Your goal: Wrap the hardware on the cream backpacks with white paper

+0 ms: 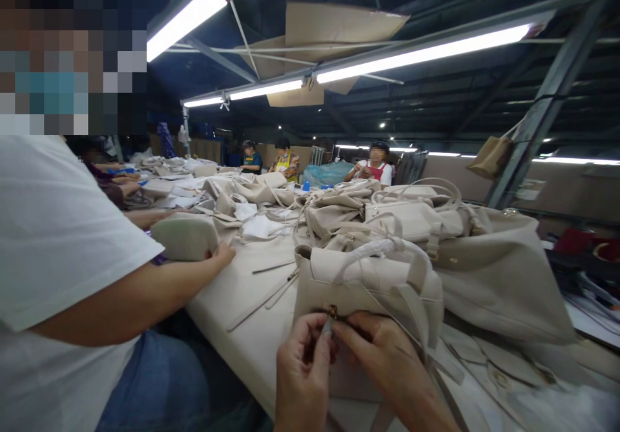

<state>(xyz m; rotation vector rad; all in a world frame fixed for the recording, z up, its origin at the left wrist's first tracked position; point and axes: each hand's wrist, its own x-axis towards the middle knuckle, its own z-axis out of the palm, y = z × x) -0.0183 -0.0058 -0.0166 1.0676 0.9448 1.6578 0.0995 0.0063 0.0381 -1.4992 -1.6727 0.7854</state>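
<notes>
A cream handbag [358, 277] stands on the table in front of me, its handle partly wrapped in white material. On its front sits a small brass-coloured clasp [332, 311]. Just below the clasp, my left hand [305, 361] is closed, pinching a small grey piece [328, 326] whose kind I cannot make out. My right hand [382, 354] is closed at the other side of the clasp, thumb and index finger meeting close to the grey piece. What the right fingertips grip is hidden. A loose cream strap [264, 299] lies left of the bag.
A larger cream bag [498, 277] and a heap of bags [339, 209] crowd the table behind and to the right. At my left, a person in a white shirt [62, 225] holds a cream pouch [186, 237]. Other people sit at the far end.
</notes>
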